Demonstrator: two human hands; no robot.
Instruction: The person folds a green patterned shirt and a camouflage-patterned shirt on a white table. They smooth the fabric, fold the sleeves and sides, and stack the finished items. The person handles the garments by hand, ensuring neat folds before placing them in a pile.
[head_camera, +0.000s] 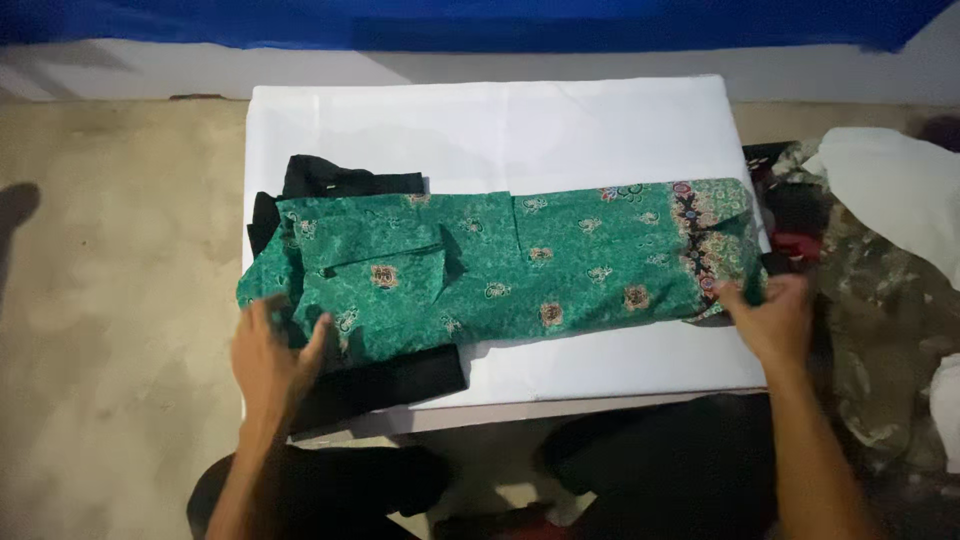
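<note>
White cloth-covered low table (600, 120) bears a folded green patterned batik garment (520, 260); my left hand (268, 358) and right hand (775, 318), fingers spread, press its ends—I should keep edges aligned.

Green patterned shirt (520, 265): batik-style cloth with small floral motifs and a darker ornamental band near its right end. Folded lengthwise into a long strip, lying flat across the white-covered desk (480, 120), left to right. Sleeve folded over the left part. Black lining or trim shows at the left end and lower left edge.
</note>
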